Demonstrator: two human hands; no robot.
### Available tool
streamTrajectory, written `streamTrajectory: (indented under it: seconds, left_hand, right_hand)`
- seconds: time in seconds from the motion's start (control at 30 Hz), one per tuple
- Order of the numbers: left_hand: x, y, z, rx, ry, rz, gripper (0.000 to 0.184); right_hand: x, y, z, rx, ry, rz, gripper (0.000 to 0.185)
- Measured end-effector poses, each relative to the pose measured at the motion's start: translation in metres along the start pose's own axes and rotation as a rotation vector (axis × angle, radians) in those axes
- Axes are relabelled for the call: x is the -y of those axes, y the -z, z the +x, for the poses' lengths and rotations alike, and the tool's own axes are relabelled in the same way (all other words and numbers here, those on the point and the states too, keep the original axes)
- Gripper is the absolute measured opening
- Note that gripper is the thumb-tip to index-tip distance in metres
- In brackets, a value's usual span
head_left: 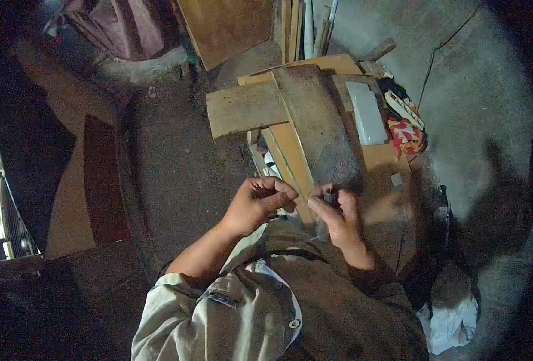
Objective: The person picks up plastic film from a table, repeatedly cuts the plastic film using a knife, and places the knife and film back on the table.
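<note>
My left hand point(261, 203) is closed in a pinch in front of my body, thumb against the fingertips. Whatever sits in that pinch, if anything, is too small to make out. Close by on its right, my right hand point(341, 218) is wrapped round a thin dark grey tube-like piece point(329, 196). Its upper end shows between thumb and fingers, and most of the rest is hidden by the hand. The two hands are a short gap apart, above the near end of some wooden boards point(314, 114).
A white flat block point(367, 113) lies on the boards at the right, near a red and yellow patterned packet point(407, 136). A dark bottle point(442, 207) stands by the wall. Brown panels point(105, 180) lean at the left, and a draped cloth point(122, 27) hangs behind.
</note>
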State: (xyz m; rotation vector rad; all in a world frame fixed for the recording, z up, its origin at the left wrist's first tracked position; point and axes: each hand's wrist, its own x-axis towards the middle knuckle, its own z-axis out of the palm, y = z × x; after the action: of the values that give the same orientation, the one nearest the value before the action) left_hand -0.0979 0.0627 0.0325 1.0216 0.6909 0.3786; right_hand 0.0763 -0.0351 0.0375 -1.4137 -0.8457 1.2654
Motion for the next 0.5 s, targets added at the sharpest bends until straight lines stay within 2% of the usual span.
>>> streamTrajectory:
  seconds: [0.1, 0.13, 0.2, 0.3, 0.5]
  left_hand:
    - [0.019, -0.016, 0.003, 0.033, -0.187, -0.202, 0.017]
    - [0.021, -0.022, 0.003, -0.003, -0.228, -0.203, 0.017]
    - [0.03, -0.022, 0.005, -0.08, -0.174, -0.242, 0.017]
    - [0.027, -0.021, 0.004, -0.159, -0.186, -0.275, 0.017]
    - [0.021, -0.024, 0.003, -0.154, -0.22, -0.288, 0.012]
  right_hand:
    - [-0.011, -0.012, 0.003, -0.244, 0.185, 0.052, 0.015]
    - [-0.01, -0.015, 0.003, -0.244, 0.185, 0.052, 0.015]
    - [-0.006, -0.018, 0.003, -0.265, 0.173, 0.066, 0.01]
    - [-0.006, -0.012, 0.001, -0.178, 0.157, 0.007, 0.011]
    - [-0.006, -0.014, -0.001, -0.13, 0.143, 0.032, 0.011]
